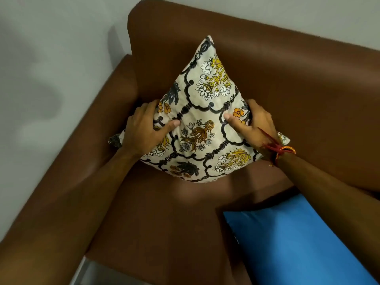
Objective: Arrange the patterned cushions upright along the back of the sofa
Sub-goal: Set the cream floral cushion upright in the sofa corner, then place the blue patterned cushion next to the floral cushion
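Observation:
A white patterned cushion with black tracery and yellow and brown flowers stands on one corner, diamond-wise, on the seat of the brown sofa, its top corner leaning against the backrest near the left armrest. My left hand grips its left corner, thumb pressed on the front. My right hand, with red and orange threads at the wrist, grips its right corner the same way.
A plain blue cushion lies on the seat at the lower right, under my right forearm. The sofa's left armrest runs along a pale wall. The seat's front edge shows at the bottom.

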Demonstrator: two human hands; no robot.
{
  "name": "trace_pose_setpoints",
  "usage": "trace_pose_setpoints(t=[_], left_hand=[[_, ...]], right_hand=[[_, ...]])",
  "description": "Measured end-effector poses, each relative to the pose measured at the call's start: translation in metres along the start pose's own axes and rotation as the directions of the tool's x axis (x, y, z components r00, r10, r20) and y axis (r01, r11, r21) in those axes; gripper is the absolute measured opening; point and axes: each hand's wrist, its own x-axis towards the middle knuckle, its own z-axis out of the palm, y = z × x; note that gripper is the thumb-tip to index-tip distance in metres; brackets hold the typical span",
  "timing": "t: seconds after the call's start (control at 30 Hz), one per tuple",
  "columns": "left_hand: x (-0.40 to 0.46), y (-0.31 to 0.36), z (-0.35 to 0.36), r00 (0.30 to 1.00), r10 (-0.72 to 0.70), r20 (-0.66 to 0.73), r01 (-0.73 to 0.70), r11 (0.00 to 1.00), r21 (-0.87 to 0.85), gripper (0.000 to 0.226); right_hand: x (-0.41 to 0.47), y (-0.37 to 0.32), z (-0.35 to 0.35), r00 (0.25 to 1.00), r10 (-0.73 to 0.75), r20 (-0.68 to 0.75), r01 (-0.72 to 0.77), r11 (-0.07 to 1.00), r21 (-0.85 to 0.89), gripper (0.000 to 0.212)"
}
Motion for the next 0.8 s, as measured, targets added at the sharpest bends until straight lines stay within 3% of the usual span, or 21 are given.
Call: trace_pose_setpoints(t=[0.13, 0.2, 0.27, 0.37, 0.43, 0.5, 0.57, 0.63, 0.73, 0.8], left_hand=[[-0.013, 0.016, 0.000, 0.986, 0.075, -0.149, -0.074, 0.997, 0.009, 0.091], [-0.025, 0.036, 0.000, 0.950, 0.193, -0.245, -0.174, 0.980, 0.097, 0.089], [-0.041, 0.063, 0.009, 0.895, 0.384, -0.228, -0.334, 0.914, 0.229, 0.085], [-0.096, 0.110, 0.052, 0.753, 0.656, 0.053, -0.646, 0.722, 0.248, 0.086], [-0.144, 0.133, 0.093, 0.596, 0.747, 0.296, -0.803, 0.567, 0.185, 0.091], [-0.195, 0.147, 0.136, 0.434, 0.751, 0.497, -0.891, 0.437, 0.118, 0.098], [-0.241, 0.150, 0.176, 0.354, 0.685, 0.636, -0.922, 0.370, 0.115, 0.114], [-0.284, 0.159, 0.214, 0.354, 0.649, 0.673, -0.921, 0.367, 0.131, 0.123], [-0.324, 0.177, 0.250, 0.499, 0.650, 0.573, -0.862, 0.441, 0.251, 0.070], [-0.325, 0.184, 0.262, 0.527, 0.623, 0.578, -0.841, 0.477, 0.253, 0.064]], right_hand=[[-0.011, 0.002, -0.004, 0.998, -0.054, -0.043, 0.050, 0.995, -0.088, 0.092], [-0.024, 0.008, -0.011, 0.994, -0.087, -0.073, 0.077, 0.990, -0.121, 0.096], [-0.040, 0.016, -0.019, 0.989, -0.106, -0.101, 0.091, 0.985, -0.145, 0.094], [-0.078, 0.045, -0.029, 0.988, -0.113, -0.106, 0.085, 0.968, -0.234, 0.086], [-0.109, 0.069, -0.034, 0.991, -0.116, -0.059, 0.096, 0.958, -0.272, 0.081], [-0.144, 0.102, -0.040, 0.992, -0.118, 0.040, 0.124, 0.944, -0.306, 0.078], [-0.178, 0.136, -0.045, 0.984, -0.114, 0.135, 0.154, 0.929, -0.335, 0.075], [-0.212, 0.174, -0.055, 0.975, -0.107, 0.194, 0.170, 0.923, -0.345, 0.074], [-0.260, 0.221, -0.069, 0.974, -0.093, 0.206, 0.155, 0.938, -0.311, 0.076], [-0.288, 0.250, -0.087, 0.970, -0.074, 0.232, 0.143, 0.944, -0.297, 0.085]])
